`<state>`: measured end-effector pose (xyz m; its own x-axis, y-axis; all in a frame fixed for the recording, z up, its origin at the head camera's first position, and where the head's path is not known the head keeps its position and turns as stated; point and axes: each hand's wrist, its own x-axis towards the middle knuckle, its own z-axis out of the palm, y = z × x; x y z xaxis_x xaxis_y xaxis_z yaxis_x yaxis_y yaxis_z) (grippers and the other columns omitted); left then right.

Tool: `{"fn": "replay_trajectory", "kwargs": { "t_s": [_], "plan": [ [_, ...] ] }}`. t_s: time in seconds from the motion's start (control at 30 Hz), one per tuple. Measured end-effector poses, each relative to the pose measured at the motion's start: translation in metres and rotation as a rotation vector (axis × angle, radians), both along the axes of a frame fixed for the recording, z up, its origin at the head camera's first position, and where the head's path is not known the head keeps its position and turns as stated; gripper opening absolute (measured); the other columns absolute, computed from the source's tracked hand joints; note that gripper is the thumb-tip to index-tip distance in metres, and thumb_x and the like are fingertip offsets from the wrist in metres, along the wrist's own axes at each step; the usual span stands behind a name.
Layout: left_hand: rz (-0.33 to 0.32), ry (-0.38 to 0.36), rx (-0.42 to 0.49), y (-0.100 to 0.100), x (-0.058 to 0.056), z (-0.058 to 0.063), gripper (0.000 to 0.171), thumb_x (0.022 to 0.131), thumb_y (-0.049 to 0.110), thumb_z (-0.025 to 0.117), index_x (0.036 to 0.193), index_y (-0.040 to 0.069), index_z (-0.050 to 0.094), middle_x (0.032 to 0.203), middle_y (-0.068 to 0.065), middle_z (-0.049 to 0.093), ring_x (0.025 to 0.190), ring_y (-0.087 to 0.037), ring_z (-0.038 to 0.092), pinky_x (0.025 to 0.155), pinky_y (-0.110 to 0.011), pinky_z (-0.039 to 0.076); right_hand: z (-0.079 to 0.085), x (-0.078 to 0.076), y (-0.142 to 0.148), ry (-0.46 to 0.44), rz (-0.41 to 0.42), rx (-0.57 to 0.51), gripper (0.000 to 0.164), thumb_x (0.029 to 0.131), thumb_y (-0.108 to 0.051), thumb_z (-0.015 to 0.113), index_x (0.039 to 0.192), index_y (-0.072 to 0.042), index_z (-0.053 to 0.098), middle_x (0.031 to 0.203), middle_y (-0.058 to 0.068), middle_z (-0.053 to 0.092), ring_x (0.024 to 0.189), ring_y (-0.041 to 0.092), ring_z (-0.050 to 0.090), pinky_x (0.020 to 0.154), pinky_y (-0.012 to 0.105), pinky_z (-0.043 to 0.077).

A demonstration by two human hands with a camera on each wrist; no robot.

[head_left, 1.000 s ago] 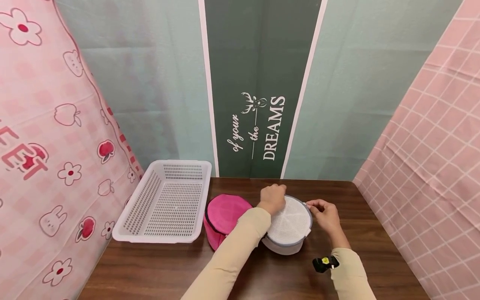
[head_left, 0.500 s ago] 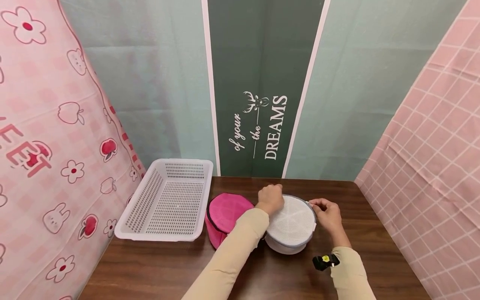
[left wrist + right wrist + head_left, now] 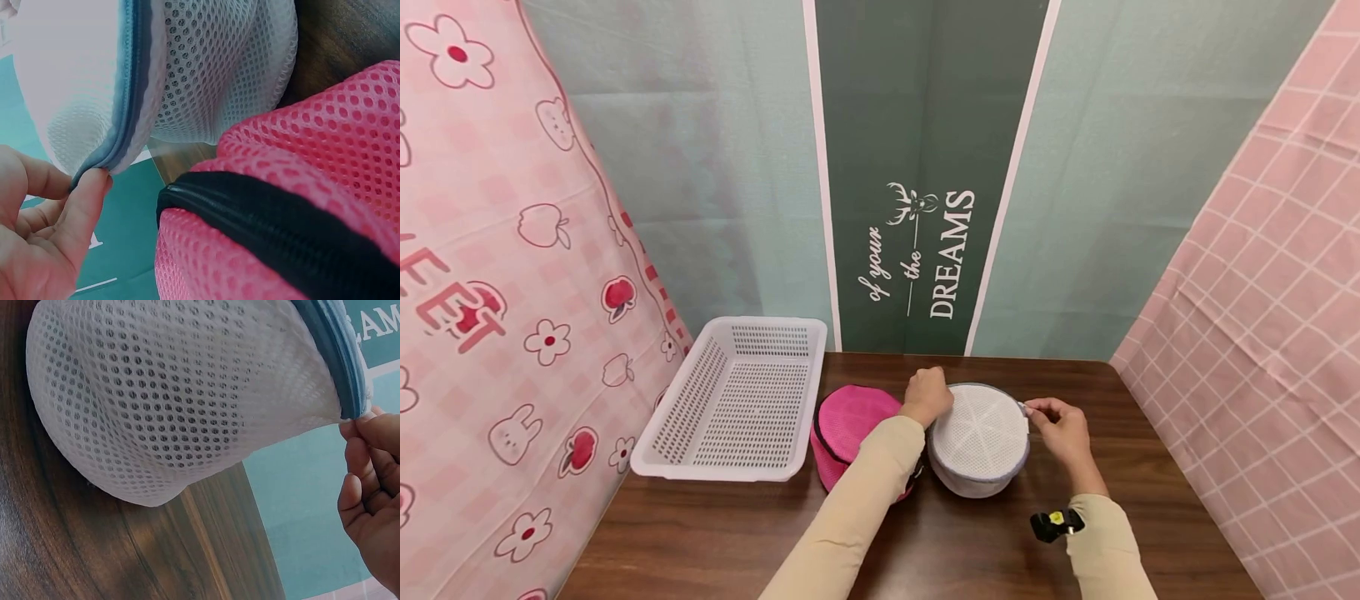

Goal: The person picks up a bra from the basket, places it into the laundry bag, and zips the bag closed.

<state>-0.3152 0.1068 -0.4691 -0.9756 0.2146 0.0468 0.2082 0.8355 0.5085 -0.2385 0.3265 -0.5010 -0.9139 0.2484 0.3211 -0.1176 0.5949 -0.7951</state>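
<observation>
A round white mesh laundry bag (image 3: pixel 979 433) with a grey-blue zipper round its rim stands on the table. My left hand (image 3: pixel 927 393) is at the far left of its rim. In the left wrist view, the thumb and fingers pinch the zipper edge (image 3: pixel 128 81), puckering the mesh beside it. My right hand (image 3: pixel 1062 429) pinches the rim at the right side. The right wrist view shows those fingertips (image 3: pixel 359 425) at the end of the zipper band (image 3: pixel 340 359). Close on the left sits a pink mesh laundry bag (image 3: pixel 853 417) with a black zipper, partly hidden behind my left sleeve.
A white slotted plastic basket (image 3: pixel 748 417) stands at the left of the wooden table (image 3: pixel 700 533), close to the pink bag. A blue-green cloth backdrop (image 3: pixel 745 208) hangs behind the table, and pink cloths (image 3: pixel 1270 317) flank both sides.
My left hand has moved left with its edge of the white bag. The white bag has turned a little, its small tag shifting away from me along the right rim. The right hand stays at the rim.
</observation>
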Motion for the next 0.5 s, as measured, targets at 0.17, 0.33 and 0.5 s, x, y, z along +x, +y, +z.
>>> {"fn": "replay_trajectory", "kwargs": {
  "t_s": [0.17,0.33,0.5],
  "plan": [
    [0.012,-0.042,0.042,-0.0033,-0.0013,0.0007,0.015,0.084,0.012,0.059,0.070,0.007,0.059,0.067,-0.007,0.058,0.061,-0.016,0.055,0.050,-0.029,0.044,-0.0015,-0.0012,0.0017,-0.002,-0.015,0.006,0.009,0.085,-0.006,0.067,0.088,0.002,0.069,0.082,0.012,0.066,0.066,0.006,0.052,0.056,0.017,0.041],
    [0.033,-0.076,0.078,-0.0059,-0.0021,0.0004,0.023,0.086,0.011,0.056,0.063,0.008,0.056,0.062,-0.005,0.053,0.060,-0.015,0.053,0.052,-0.029,0.044,-0.0025,-0.0018,0.0025,-0.001,-0.022,0.004,0.009,0.085,-0.006,0.068,0.087,0.002,0.069,0.081,0.012,0.066,0.065,0.005,0.051,0.055,0.017,0.041],
    [0.032,-0.072,0.050,-0.0062,-0.0019,0.0001,0.022,0.086,0.013,0.057,0.065,0.009,0.056,0.063,-0.004,0.054,0.062,-0.017,0.056,0.052,-0.031,0.044,-0.0021,-0.0014,0.0018,-0.021,-0.021,-0.003,0.010,0.085,-0.007,0.067,0.088,0.002,0.069,0.084,0.013,0.066,0.068,0.008,0.052,0.056,0.018,0.042]
  ]
}}
